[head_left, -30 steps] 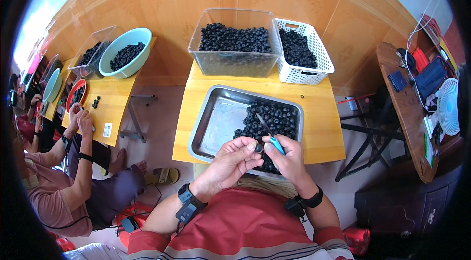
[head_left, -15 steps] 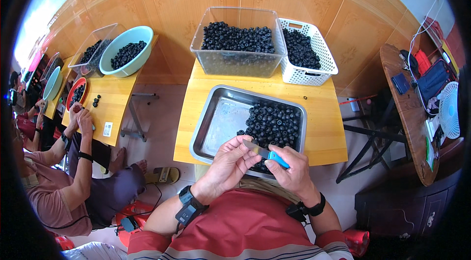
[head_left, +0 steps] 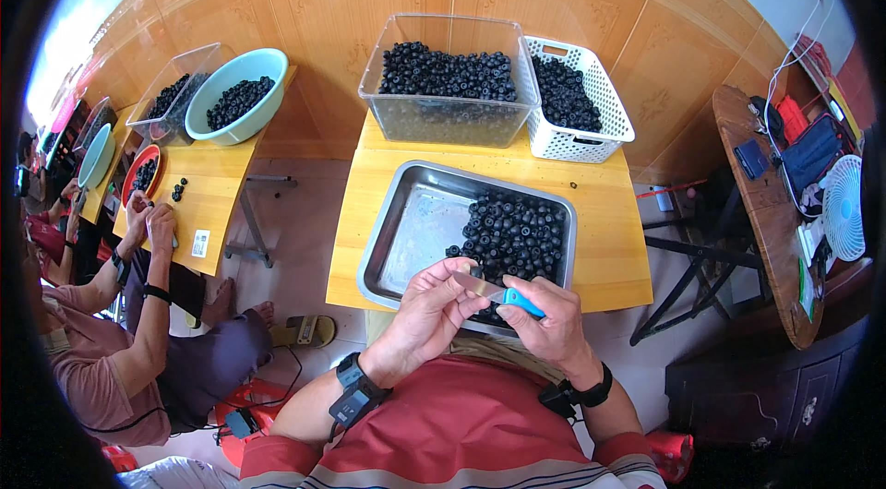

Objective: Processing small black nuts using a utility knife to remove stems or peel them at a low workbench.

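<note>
Head view: left hand sits lower centre of the frame, fingers pinched on a small piece. The blade hides most of it; probably one of the dark round fruits heaped in the right half of the metal tray, mid-frame on the desk. Right hand, just right of it: fingers wrapped round the blue handle of a knife, blade pointing left across the left fingertips. Can't tell whether the edge is biting or only resting on the piece.

Tips, my judgement:
- Blade is very close to the left thumb and index. Hold the pinch low, skin behind the edge line.
- Steady the right hand against the left, drive the blade with small wrist moves, not the whole arm.
- Better to roll the piece into the edge than push the edge hard. Shallow angle, light pressure.
- Firm pinch, no crushing: something this small and round could spin out or let the blade skid.
- Work above the tray's near rim, so a dropped piece lands inside.
- Tilt the blade enough to see the contact point.
</note>
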A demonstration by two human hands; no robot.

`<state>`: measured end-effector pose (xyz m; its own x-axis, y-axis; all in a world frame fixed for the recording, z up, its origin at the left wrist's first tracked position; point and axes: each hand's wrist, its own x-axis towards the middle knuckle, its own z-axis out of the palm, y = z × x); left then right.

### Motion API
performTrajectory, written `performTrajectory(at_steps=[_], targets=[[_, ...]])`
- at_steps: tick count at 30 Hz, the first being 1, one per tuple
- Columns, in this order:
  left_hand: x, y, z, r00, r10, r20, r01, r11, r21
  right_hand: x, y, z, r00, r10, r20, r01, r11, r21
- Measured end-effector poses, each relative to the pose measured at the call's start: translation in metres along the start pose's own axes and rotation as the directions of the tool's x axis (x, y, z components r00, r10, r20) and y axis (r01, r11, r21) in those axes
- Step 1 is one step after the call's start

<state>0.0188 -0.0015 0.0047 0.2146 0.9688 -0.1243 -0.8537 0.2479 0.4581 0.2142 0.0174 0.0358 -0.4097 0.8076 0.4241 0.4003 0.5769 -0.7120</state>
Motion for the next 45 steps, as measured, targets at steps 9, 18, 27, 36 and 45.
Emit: performTrajectory(at_steps=[9,18,27,36,45], targets=[[-0.005,0.001,-0.004,0.999,0.037,0.019,-0.037,0.999,-0.013,0.001,-0.007,0.001,1.000,-0.014,0.015,0.015,0.999,-0.030],[-0.010,0.000,-0.005,0.998,0.064,-0.004,-0.064,0.998,-0.012,-0.002,-0.015,0.005,1.000,0.002,-0.008,-0.002,0.999,-0.046],[-0.016,0.001,-0.005,0.998,0.059,0.016,-0.059,0.998,-0.023,-0.004,-0.018,0.008,1.000,0.011,-0.014,-0.011,0.999,-0.033],[-0.032,0.011,0.004,0.995,0.070,0.070,-0.074,0.995,0.060,-0.005,0.004,0.000,0.930,0.349,-0.118,-0.321,0.924,0.207],[-0.025,0.008,-0.004,0.998,0.041,0.052,-0.042,0.999,0.028,0.006,-0.018,0.015,0.984,0.154,0.091,-0.172,0.953,0.251]])
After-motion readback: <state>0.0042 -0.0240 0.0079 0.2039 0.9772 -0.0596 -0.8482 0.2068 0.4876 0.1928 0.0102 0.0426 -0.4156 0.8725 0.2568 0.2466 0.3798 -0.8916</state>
